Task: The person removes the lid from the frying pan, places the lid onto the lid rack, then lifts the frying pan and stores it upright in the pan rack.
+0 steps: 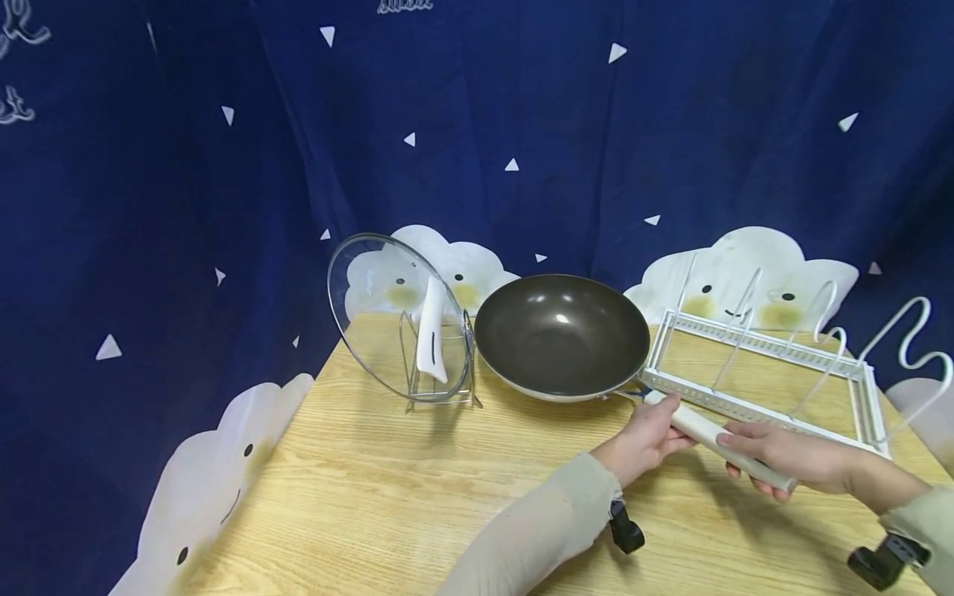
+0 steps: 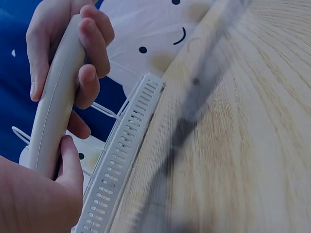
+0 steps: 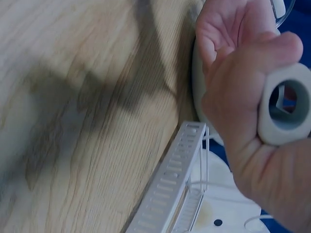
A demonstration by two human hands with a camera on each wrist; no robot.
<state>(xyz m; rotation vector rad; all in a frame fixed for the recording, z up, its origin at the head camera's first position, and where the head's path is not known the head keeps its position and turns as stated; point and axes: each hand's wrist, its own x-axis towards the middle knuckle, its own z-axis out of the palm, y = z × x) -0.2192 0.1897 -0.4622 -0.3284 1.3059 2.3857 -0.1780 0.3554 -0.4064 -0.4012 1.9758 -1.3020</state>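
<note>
- Glass lid [image 1: 383, 335] with a dark rim, left of the pan; tilted on edge, its white grip [image 1: 432, 335] facing the near side.
- Wire stand [image 1: 440, 398], thin metal, also left of the pan; it bears the lid.
- Pan [image 1: 562, 339] itself: deep, round, brown-black inside, pale outside. Sits toward the far edge of the wooden table [image 1: 358, 497], mouth upward and tipped toward the viewer. Cannot tell whether its base touches the wood.
- Left hand [image 1: 647, 434] just to the near right of the pan; grips the handle near its root, thumb above, fingers beneath.
- Handle [image 1: 701, 429], off-white, slants from the pan toward the near right, above the table; its end is hollow in the right wrist view.
- Right hand [image 1: 790, 455] well out from the pan; grips the handle near its end, fingers curled under.
- White rack [image 1: 753, 407] right of the pan, one corner close beside it; slotted rails, upright wire dividers, some wavy.
- Blue curtain [image 1: 447, 99] behind the pan, with white triangles and smiling clouds.
</note>
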